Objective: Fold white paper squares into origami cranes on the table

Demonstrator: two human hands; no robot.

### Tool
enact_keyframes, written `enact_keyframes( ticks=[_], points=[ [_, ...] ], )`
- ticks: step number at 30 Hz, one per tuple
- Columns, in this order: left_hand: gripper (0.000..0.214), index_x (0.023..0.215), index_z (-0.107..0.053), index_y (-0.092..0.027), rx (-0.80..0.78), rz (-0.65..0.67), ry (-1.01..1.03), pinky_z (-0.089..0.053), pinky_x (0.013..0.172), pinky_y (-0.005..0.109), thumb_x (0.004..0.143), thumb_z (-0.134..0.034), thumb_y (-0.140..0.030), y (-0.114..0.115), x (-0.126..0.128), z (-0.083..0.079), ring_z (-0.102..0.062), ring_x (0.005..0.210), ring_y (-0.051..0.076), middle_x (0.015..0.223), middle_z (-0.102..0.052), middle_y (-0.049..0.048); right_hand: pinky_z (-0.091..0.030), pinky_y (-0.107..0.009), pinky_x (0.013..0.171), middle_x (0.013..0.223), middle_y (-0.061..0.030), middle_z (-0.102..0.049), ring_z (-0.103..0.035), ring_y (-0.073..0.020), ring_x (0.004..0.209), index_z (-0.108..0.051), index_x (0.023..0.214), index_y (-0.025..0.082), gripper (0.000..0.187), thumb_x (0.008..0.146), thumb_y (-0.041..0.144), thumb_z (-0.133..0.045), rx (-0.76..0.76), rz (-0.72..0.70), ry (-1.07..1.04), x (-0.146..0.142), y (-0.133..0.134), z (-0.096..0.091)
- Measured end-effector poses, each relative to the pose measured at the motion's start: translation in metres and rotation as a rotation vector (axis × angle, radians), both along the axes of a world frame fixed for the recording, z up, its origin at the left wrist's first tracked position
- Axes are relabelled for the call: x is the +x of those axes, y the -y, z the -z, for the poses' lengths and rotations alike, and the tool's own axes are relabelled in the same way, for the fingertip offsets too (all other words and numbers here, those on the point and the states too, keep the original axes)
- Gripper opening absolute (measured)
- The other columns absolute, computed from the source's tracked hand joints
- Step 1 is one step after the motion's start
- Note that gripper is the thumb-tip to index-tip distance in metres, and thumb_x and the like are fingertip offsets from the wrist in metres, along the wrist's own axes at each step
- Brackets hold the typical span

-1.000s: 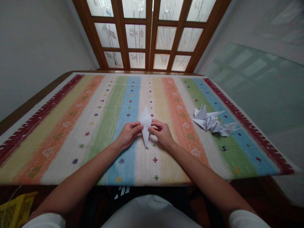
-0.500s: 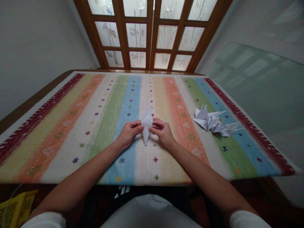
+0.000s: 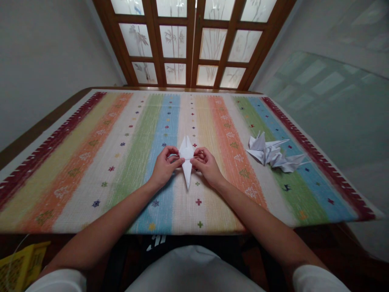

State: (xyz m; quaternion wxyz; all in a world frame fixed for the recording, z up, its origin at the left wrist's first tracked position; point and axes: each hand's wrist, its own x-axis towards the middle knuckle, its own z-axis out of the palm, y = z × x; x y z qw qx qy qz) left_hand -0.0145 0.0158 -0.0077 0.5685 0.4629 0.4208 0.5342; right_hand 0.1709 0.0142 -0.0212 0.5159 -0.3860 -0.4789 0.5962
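A piece of white folded paper (image 3: 187, 152), long and diamond-shaped with pointed ends, is held between my two hands just above the tablecloth. My left hand (image 3: 166, 164) pinches its left edge near the middle, thumb on top. On the opposite edge my right hand (image 3: 206, 164) pinches it the same way. One narrow tip points down toward me; the upper end points away and shows a split down its middle. Off to the right, several white folded paper cranes (image 3: 273, 154) lie bunched together on the cloth.
A striped tablecloth (image 3: 127, 162) covers the table. Beyond the far edge stand wooden doors with glass panes (image 3: 173, 44). A yellow basket (image 3: 22, 263) sits below the table's edge at lower left. A glass board (image 3: 331, 109) is by the right wall.
The folded paper has tilted, so its upper end shows a split and its lower tip reaches slightly nearer me. Both hands keep their pinch, fingers a little more curled. The cranes stay put.
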Motion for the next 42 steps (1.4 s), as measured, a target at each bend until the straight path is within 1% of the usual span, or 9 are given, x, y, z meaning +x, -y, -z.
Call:
enact_keyframes(
  ticks=[4, 8, 15, 18, 21, 24, 28, 35, 42],
  points=[
    [0.032, 0.089, -0.061, -0.019, 0.085, 0.006, -0.125, -0.058, 0.076, 0.025, 0.074, -0.088, -0.027, 0.000, -0.001, 0.001, -0.067, 0.086, 0.014, 0.098, -0.065, 0.0008, -0.057, -0.025, 0.060, 0.091, 0.0051, -0.064, -0.066, -0.0112, 0.067, -0.052, 0.097, 0.027, 0.043, 0.078, 0.045, -0.086, -0.027, -0.012, 0.009, -0.001, 0.001, 0.002],
    [0.024, 0.090, -0.065, -0.019, 0.091, 0.054, -0.237, -0.057, 0.067, 0.025, 0.080, -0.083, -0.032, 0.003, -0.002, -0.002, -0.068, 0.084, 0.018, 0.093, -0.067, 0.0028, -0.059, -0.027, 0.058, 0.084, 0.0054, -0.062, -0.065, -0.0114, 0.061, -0.054, 0.092, 0.025, 0.043, 0.076, 0.045, -0.088, -0.026, 0.007, 0.073, -0.001, 0.003, 0.002],
    [0.023, 0.086, -0.061, -0.020, 0.151, -0.033, -0.274, -0.056, 0.067, 0.025, 0.082, -0.082, -0.028, 0.003, -0.002, -0.002, -0.064, 0.076, 0.015, 0.085, -0.064, -0.0005, -0.055, -0.027, 0.058, 0.086, 0.0013, -0.069, -0.064, -0.0126, 0.061, -0.063, 0.088, 0.024, 0.029, 0.079, 0.041, -0.084, 0.098, 0.072, 0.201, 0.001, 0.003, -0.002],
    [0.016, 0.088, -0.067, -0.020, 0.163, -0.017, -0.285, -0.056, 0.071, 0.027, 0.083, -0.081, -0.026, 0.003, -0.004, -0.001, -0.065, 0.079, 0.017, 0.087, -0.067, 0.0012, -0.057, -0.030, 0.065, 0.093, -0.0023, -0.074, -0.067, -0.0144, 0.066, -0.072, 0.091, 0.023, 0.019, 0.082, 0.036, -0.081, 0.146, 0.055, 0.247, 0.001, 0.004, -0.003],
    [0.008, 0.092, -0.078, -0.020, 0.182, 0.037, -0.310, -0.057, 0.078, 0.030, 0.086, -0.078, -0.025, 0.003, -0.005, -0.002, -0.068, 0.087, 0.020, 0.095, -0.074, 0.0060, -0.057, -0.030, 0.063, 0.092, -0.0035, -0.077, -0.066, -0.0151, 0.067, -0.078, 0.096, 0.023, 0.015, 0.086, 0.035, -0.077, 0.152, 0.002, 0.260, 0.002, 0.006, -0.003],
    [0.011, 0.093, -0.084, -0.021, 0.193, 0.047, -0.332, -0.057, 0.078, 0.031, 0.087, -0.076, -0.025, 0.003, -0.006, -0.002, -0.069, 0.090, 0.021, 0.100, -0.077, 0.0086, -0.056, -0.030, 0.064, 0.093, -0.0043, -0.078, -0.068, -0.0165, 0.072, -0.082, 0.098, 0.024, 0.018, 0.089, 0.037, -0.074, 0.147, -0.003, 0.249, 0.002, 0.006, -0.003],
    [0.015, 0.097, -0.086, -0.020, 0.141, 0.053, -0.300, -0.058, 0.074, 0.031, 0.085, -0.078, -0.026, 0.002, -0.006, 0.002, -0.071, 0.084, 0.021, 0.103, -0.079, 0.0095, -0.059, -0.034, 0.076, 0.092, -0.0046, -0.080, -0.070, -0.0185, 0.079, -0.084, 0.094, 0.025, 0.017, 0.089, 0.036, -0.074, 0.163, 0.037, 0.263, 0.004, 0.004, -0.001],
    [0.023, 0.102, -0.086, -0.017, 0.023, 0.087, -0.274, -0.057, 0.070, 0.032, 0.082, -0.083, -0.028, -0.002, -0.010, 0.008, -0.068, 0.070, 0.019, 0.085, -0.079, 0.0086, -0.059, -0.037, 0.082, 0.093, -0.0050, -0.081, -0.071, -0.0191, 0.082, -0.086, 0.098, 0.025, 0.019, 0.089, 0.035, -0.073, 0.103, -0.028, 0.250, 0.010, 0.000, 0.001],
    [0.028, 0.104, -0.084, -0.019, 0.095, 0.145, -0.246, -0.061, 0.093, 0.038, 0.076, -0.082, -0.022, -0.002, -0.015, 0.002, -0.074, 0.099, 0.024, 0.109, -0.080, 0.0111, -0.060, -0.038, 0.087, 0.099, -0.0052, -0.081, -0.074, -0.0192, 0.088, -0.083, 0.112, 0.025, 0.032, 0.081, 0.029, -0.081, 0.076, -0.192, 0.158, 0.020, -0.004, 0.000]
  ],
)
